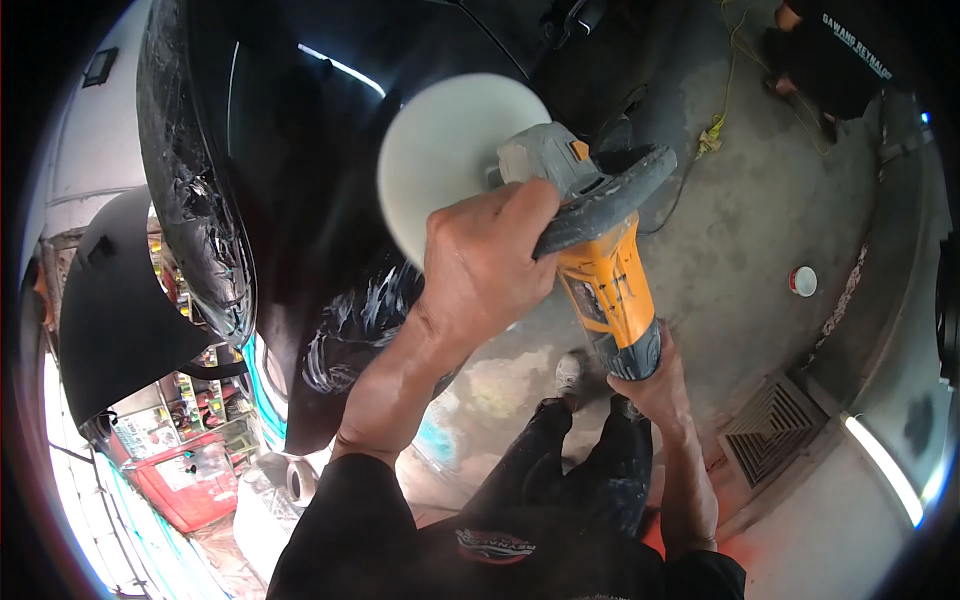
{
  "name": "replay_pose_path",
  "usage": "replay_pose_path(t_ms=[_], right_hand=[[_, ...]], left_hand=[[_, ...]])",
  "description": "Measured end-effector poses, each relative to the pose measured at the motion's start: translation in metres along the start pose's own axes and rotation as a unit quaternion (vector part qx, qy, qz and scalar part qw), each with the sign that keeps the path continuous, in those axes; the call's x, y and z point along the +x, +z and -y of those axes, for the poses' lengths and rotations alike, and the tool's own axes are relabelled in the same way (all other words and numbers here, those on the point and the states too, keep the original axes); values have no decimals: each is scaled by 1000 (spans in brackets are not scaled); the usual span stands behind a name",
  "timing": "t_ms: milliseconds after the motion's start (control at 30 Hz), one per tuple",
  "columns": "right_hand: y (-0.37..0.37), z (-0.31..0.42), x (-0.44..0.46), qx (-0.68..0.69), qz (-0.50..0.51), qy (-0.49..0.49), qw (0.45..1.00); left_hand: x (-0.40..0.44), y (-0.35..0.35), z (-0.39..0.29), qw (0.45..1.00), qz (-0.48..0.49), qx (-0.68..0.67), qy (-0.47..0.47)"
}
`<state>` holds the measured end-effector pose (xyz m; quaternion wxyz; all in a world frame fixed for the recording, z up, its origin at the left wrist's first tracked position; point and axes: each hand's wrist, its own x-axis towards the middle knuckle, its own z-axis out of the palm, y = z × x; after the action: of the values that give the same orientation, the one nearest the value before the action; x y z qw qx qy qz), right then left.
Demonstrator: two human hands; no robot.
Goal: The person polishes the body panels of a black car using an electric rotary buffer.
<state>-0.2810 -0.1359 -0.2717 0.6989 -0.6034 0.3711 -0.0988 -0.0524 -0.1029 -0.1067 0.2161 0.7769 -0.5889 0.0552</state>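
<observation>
A yellow and grey polisher point(612, 275) with a round white pad point(440, 150) is held between my two hands. My left hand point(490, 245) is closed around its dark loop handle near the head. Lower down, my right hand point(652, 382) wraps around the black rear end of the body. The pad lies over a glossy black car panel point(300, 180) and looks blurred; whether it presses on the paint I cannot tell. Whitish smears point(350, 335) mark the black bodywork below the pad, left of my left forearm.
Another person point(835, 55) in a dark shirt is at the upper right, near a yellow cord point(712, 135) on the concrete floor point(720, 260). A small white-topped can point(803, 281) and a floor grate point(775, 430) are to the right. A red container point(185, 485) stands lower left.
</observation>
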Motion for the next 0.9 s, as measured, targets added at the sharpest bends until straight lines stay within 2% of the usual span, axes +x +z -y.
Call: replay_pose_path(t_ms=[33, 67, 167, 300, 367, 467, 600, 633, 767, 900], right_hand=[[-2, 3, -1, 9, 13, 17, 1000], [-3, 2, 1, 14, 9, 17, 1000], [-12, 31, 17, -20, 3, -32, 999], [-22, 76, 43, -7, 12, -20, 1000], [-28, 91, 45, 14, 12, 1, 1000], [-36, 79, 34, -58, -10, -35, 998], [-39, 53, 14, -24, 6, 38, 999], [-38, 54, 15, -28, 1, 28, 999], [-32, 73, 24, -37, -5, -10, 999], [-25, 107, 44, -3, -4, -9, 1000]], left_hand=[[0, -1, -1, 1000, 15, 0, -8], [6, -2, -1, 999, -19, 13, 39], [36, -11, 5, 994, -77, 28, 72], [82, -27, 15, 988, -126, 44, 81], [87, -30, 11, 991, -117, 44, 50], [78, -18, 7, 995, -92, 29, 26], [55, 6, -2, 999, -54, -5, -7], [54, 7, -3, 998, -52, -16, -16], [74, -12, 4, 995, -96, -2, 30], [94, -32, 16, 992, -122, 41, 16]])
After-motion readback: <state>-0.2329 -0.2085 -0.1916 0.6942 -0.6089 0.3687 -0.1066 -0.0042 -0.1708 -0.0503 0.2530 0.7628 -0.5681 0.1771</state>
